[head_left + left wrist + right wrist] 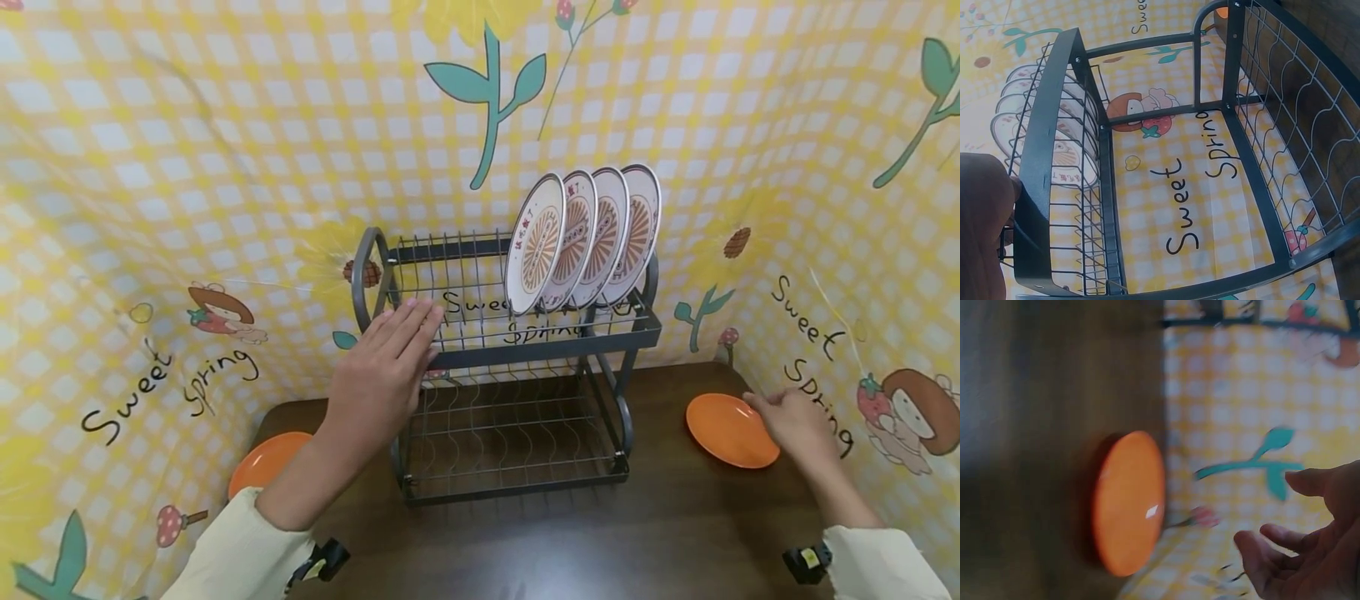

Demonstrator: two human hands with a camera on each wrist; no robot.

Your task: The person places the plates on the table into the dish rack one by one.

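My left hand [386, 367] rests on the upper front left corner of a dark metal dish rack [543, 343], its fingers stretched over the wire tier. In the left wrist view this hand [985, 225] lies against the upper rail. Several white patterned plates [537, 246] stand tilted in a row at the right of the top tier. Beside the right-hand orange plate [731, 431] is my right hand [798, 425]. The right wrist view shows its thumb and fingers parted, holding nothing, with the orange plate [1129, 503] apart from them on the table.
Another orange plate [264, 458] lies on the brown table [525, 542] at the left, partly hidden by my left forearm. The rack's lower tier [517, 425] has wavy wires. Yellow checked cloth [262, 167] hangs behind and along both sides.
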